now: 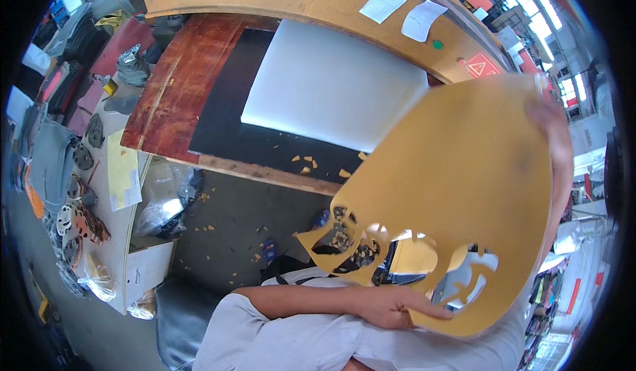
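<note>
A large, bendy yellow-tan sheet [457, 165] is held up at an angle in front of me. Shaped holes are cut through its lower part, leaving thin strips between them. My left hand [395, 307] grips its bottom edge, the index finger stretched along the sheet. At the upper right edge, my right hand [546, 116] holds the sheet, blurred and partly hidden by it. Beyond lies a thick white board [331, 86] on a black mat [222, 106], its right side covered by the sheet. Small yellow scraps [305, 170] are scattered on the mat.
A tan machine beam [331, 0] with green buttons and papers spans the far side above a red-brown wooden board [179, 79]. To my left, a side table [129, 238] carries stacked cut pieces. More scraps litter the grey floor [232, 218]. A black seat [185, 321] is at lower left.
</note>
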The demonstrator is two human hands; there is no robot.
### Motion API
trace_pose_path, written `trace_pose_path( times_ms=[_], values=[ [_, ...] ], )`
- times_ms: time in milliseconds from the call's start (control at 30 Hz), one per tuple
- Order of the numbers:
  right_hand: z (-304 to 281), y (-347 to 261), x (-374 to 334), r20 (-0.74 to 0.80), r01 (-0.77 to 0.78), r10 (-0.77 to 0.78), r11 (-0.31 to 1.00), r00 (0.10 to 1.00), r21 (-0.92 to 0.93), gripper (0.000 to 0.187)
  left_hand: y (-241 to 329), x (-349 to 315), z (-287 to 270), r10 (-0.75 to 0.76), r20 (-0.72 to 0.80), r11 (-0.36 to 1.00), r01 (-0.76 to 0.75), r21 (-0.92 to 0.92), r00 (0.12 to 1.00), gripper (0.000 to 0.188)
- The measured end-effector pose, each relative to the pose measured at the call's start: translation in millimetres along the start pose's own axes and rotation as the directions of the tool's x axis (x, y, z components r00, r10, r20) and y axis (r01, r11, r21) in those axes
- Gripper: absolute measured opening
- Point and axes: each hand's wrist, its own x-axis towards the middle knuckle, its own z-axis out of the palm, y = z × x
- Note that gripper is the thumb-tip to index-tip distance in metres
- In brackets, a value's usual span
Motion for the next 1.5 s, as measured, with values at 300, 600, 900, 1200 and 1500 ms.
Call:
trace_pose_path(
  times_ms=[300,600,900,1200,1500],
  values=[
    [222,-116,246,0.624,0.096,0.017,0.984,0.781,-0.147,0.012,41,-90,28,-0.313,-0.037,0.791,0.239,-0.563,0.949,0.041],
    [491,-120,73,0.555,-0.292,0.016,0.863,0.832,0.412,0.050,103,-317,27,-0.443,-0.853,0.834,-0.223,-0.505,0.277,0.057],
    [399,99,-136,-0.264,-0.779,0.738,0.618,0.621,-0.106,0.070,171,-351,-6,-0.423,-0.873,0.905,0.071,-0.418,0.242,0.076],
    [303,111,-103,0.504,-0.673,0.540,0.169,0.675,0.720,0.049,145,-391,-190,-0.584,-0.812,0.765,0.350,-0.541,0.020,0.077],
    [259,167,-78,0.300,-0.710,0.689,0.441,0.660,0.549,0.033,94,-242,-264,-0.176,-0.982,0.673,0.720,-0.171,-0.070,0.028]
  ],
)
